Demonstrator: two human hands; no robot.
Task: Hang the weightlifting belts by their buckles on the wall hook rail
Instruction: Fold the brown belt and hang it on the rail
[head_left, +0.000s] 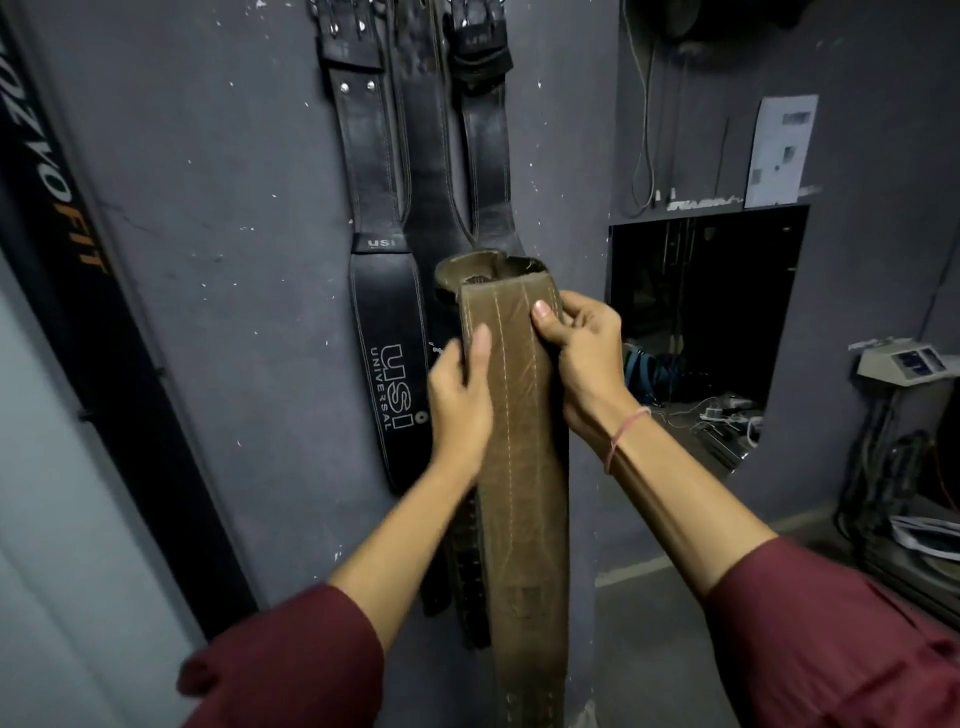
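A dark grey wall (234, 218) fills the view, with black belts (387, 332) hanging on it just left of and above the hands. Both hands hold a brown belt (519, 441) upright in front of the wall. The left hand (460, 405) grips its left edge, thumb laid on the face; the right hand (582, 358) pinches its right edge near the folded top.

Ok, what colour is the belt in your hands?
The belt is olive-brown leather with pale stitch lines running lengthwise; the head view shows it best.
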